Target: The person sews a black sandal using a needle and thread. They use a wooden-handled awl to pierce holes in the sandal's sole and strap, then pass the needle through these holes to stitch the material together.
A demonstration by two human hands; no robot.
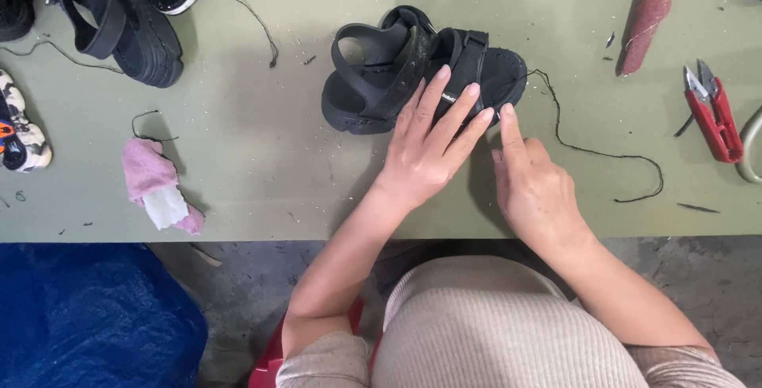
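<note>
I see the left hand (425, 150) laid flat, fingers extended, pinning the black strapped rubber sandal (421, 71) to the olive-green surface (254, 150), while the right hand (533, 186), gripping nothing, points an index finger at its sole edge beside a loose black thread (587, 148).

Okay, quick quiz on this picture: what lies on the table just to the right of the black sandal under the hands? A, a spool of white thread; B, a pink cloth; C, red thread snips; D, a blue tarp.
C: the red thread snips lie right of the black sandal, past a loose black thread; the pink cloth lies to the left.
</note>
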